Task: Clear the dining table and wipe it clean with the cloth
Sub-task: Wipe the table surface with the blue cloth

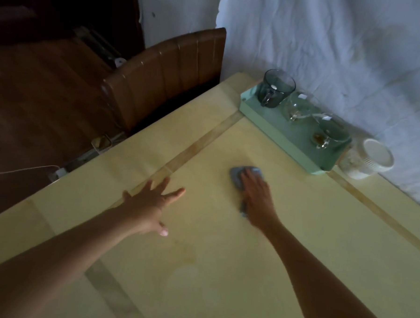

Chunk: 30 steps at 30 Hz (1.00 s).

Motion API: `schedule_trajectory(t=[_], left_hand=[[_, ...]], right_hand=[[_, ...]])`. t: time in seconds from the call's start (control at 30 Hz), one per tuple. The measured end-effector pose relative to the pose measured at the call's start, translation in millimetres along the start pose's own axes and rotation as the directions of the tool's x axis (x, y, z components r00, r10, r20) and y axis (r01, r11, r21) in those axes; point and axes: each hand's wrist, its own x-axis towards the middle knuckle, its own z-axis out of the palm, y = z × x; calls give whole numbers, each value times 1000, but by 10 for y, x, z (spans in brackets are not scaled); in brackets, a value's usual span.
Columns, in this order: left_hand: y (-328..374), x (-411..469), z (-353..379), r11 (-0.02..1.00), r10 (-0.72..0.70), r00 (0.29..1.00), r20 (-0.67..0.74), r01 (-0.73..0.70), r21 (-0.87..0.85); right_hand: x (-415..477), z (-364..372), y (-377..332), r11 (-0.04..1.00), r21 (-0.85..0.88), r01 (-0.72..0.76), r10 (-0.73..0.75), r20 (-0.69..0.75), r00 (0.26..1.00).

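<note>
A pale yellow dining table [222, 269] fills most of the view. On it lies a small grey-blue cloth [237, 176], and my right hand [257, 194] presses flat on top of it with straight fingers, covering most of it. My left hand [150, 204] rests flat on the table to the left, fingers spread, holding nothing. A faint ring stain shows on the table nearer to me.
A mint green tray [269, 118] stands at the table's far edge by the white draped wall, holding a dark glass mug [277, 90] and two clear glass cups [301, 110]. A white ribbed cup [367, 158] sits right of it. A brown chair [165, 71] stands beyond the left edge.
</note>
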Motion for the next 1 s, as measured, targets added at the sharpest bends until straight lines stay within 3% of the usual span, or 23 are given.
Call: schedule_trajectory(t=[0.13, 0.23, 0.5, 0.73, 0.87, 1.0], left_hand=[[-398, 106, -247, 990, -137, 987, -89, 140, 31], [-565, 171, -207, 988, -151, 988, -8, 151, -23], [-575, 234, -145, 988, -148, 989, 1, 148, -36], [-578, 277, -135, 987, -156, 987, 23, 157, -38], [-570, 271, -135, 987, -157, 987, 25, 158, -43], [-564, 251, -149, 987, -154, 988, 23, 155, -47]], right_hand=[[100, -198, 417, 907, -136, -398, 394, -62, 917], [391, -227, 438, 865, -83, -495, 489, -76, 869], [1482, -85, -4, 938, -132, -321, 323, -9, 946], [2197, 83, -577, 962, -179, -206, 222, 74, 972], [2233, 197, -956, 976, -216, 12, 24, 164, 986], [1966, 320, -1264, 957, -161, 242, -204, 221, 954]])
